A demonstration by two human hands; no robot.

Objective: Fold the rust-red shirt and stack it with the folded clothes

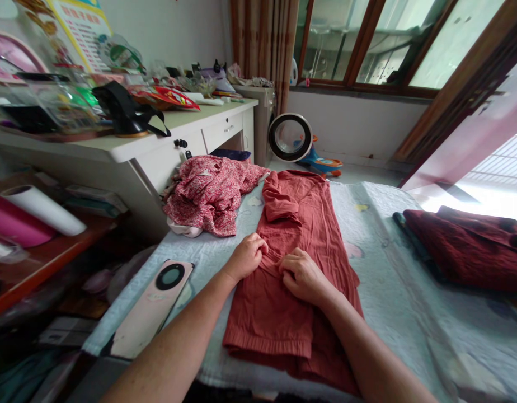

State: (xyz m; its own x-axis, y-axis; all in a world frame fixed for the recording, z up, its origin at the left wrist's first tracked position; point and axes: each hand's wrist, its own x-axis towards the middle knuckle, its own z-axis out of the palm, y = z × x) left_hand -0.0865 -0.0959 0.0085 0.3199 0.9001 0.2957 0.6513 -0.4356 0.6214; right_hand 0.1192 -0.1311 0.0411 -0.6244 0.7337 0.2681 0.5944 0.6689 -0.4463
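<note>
A rust-red garment (300, 224) lies stretched lengthwise on the pale blue bed cover (393, 280), its near end folded over. My left hand (247, 256) rests on the garment's left edge with fingers curled, pinching the cloth. My right hand (302, 274) sits just beside it in the middle of the garment, fingers bent and gripping a fold of the same cloth. The two hands are a few centimetres apart.
A crumpled red floral garment (212, 193) lies at the bed's far left. A pink phone (151, 308) lies left of my arm. A dark red folded cloth (472, 246) sits at the right. A cluttered white desk (158, 143) stands on the left, a ring-shaped fan (290, 137) on the floor beyond.
</note>
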